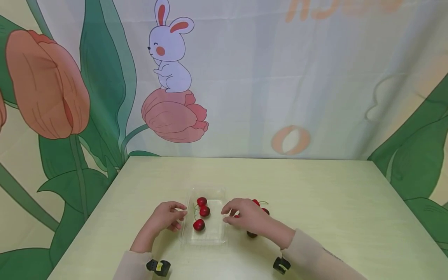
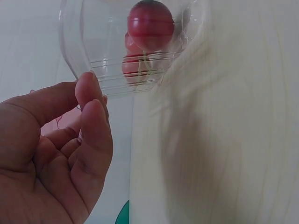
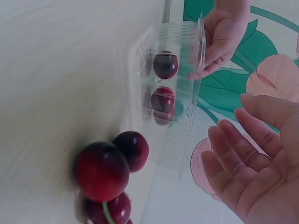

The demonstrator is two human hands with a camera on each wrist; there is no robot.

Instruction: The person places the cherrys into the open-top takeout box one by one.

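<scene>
A clear plastic container [image 1: 214, 238] stands on the table with three dark red cherries [image 1: 199, 225] inside, some with green stems. At its left rim, my left hand [image 1: 167, 216] holds the edge between thumb and fingertips; the left wrist view shows those fingertips [image 2: 88, 88] at the rim. My right hand [image 1: 246, 214] is just right of the container, its fingers loosely bent and holding nothing. Several more cherries [image 3: 103, 171] lie on the table below and beside the right hand, partly hidden by it in the head view.
The pale yellow table [image 1: 332, 206] reaches back to a curtain [image 1: 238, 77] printed with a rabbit and tulips. Black bands [image 1: 281, 265] are near both wrists, by the light sleeves.
</scene>
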